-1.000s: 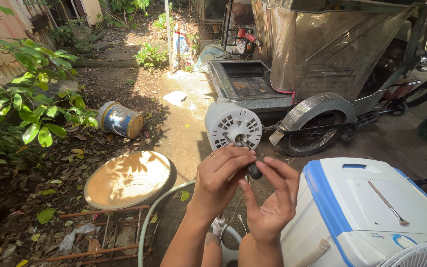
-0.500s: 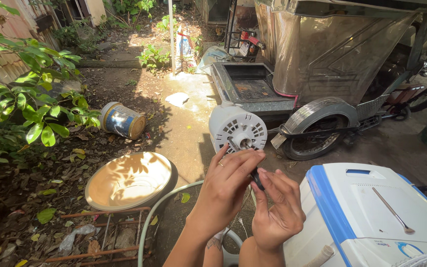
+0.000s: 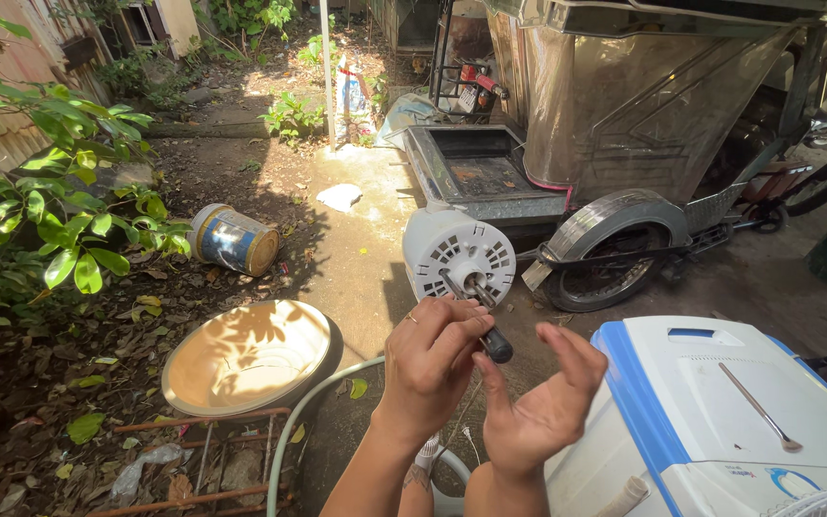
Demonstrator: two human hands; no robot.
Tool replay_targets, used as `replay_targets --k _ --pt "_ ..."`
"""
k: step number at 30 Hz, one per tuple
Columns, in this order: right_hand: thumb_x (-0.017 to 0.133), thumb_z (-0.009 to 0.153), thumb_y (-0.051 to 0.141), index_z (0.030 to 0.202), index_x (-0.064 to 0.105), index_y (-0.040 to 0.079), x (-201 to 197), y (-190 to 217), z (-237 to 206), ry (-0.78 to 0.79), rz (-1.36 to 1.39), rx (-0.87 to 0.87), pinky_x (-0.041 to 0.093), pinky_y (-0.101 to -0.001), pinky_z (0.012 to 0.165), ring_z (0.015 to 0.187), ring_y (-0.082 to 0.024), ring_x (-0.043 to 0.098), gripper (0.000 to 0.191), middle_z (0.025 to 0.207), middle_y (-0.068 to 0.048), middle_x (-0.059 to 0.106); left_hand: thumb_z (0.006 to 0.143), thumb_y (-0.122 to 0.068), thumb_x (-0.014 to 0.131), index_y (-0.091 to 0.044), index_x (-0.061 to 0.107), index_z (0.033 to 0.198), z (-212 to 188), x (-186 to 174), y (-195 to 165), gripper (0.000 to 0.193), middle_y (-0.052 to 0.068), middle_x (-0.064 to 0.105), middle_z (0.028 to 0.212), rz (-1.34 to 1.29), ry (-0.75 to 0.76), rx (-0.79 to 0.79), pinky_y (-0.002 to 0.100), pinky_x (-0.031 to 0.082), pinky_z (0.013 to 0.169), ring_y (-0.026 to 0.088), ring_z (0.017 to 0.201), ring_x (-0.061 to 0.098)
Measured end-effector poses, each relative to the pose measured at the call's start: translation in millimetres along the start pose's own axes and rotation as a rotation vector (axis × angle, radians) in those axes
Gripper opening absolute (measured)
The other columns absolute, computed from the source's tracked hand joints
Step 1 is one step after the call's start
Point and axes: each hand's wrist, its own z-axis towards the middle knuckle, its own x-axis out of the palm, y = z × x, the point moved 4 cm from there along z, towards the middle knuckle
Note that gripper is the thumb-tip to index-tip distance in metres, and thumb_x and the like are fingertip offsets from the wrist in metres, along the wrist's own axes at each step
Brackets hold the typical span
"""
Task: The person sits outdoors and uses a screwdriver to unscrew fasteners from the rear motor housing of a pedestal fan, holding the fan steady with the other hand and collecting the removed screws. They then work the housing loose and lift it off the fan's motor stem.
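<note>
Landmark is the fan motor (image 3: 459, 257), white and round, vents and shaft facing you. Behind it and to its right, the metal sidecar (image 3: 624, 105) with its wheel (image 3: 605, 263). Below and right of the motor, the white box with a blue lid edge (image 3: 710, 412), a metal rod (image 3: 760, 407) lying on top. Left and below the motor, the tan basin (image 3: 246, 356); farther left, the tipped can (image 3: 234, 239). Your left hand (image 3: 433, 359), just under the motor, is pinched around the screwdriver (image 3: 476, 314), tip apparently at the motor's face, hard to tell. Your right hand (image 3: 543, 407), beside it, is spread, palm up, holding nothing.
</note>
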Motion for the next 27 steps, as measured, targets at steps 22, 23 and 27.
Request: replay_targets --k 22,23,27 --pt "0.078 0.082 -0.011 0.105 0.076 0.001 -2 17 5 0.120 -0.124 -0.040 0.058 -0.0342 0.093 0.105 -0.025 0.069 0.025 0.112 -0.013 0.075 0.083 0.009 0.063 -0.005 0.064 0.129 13 -8 -4 0.048 0.010 0.068 0.126 0.006 0.227 -0.030 0.054 0.046 0.117 0.031 0.123 0.066" --pt "0.078 0.083 -0.011 0.105 0.076 0.001 -2 16 5 0.121 -0.128 -0.044 0.058 -0.0346 0.094 0.107 -0.025 0.068 0.025 0.113 -0.012 0.075 0.083 0.009 0.064 -0.005 0.064 0.127 12 -8 -2 0.046 0.010 0.069 0.123 0.006 0.215 -0.032 0.054 0.047 0.117 0.030 0.121 0.067" --pt "0.078 0.082 -0.009 0.107 0.074 0.003 0 15 7 0.194 -0.077 -0.089 0.054 -0.0354 0.097 0.117 -0.027 0.065 0.029 0.119 -0.015 0.072 0.086 0.006 0.068 -0.004 0.064 0.118 8 -4 5 0.034 0.009 0.071 0.114 -0.026 0.158 -0.034 0.052 0.051 0.114 0.030 0.110 0.071"
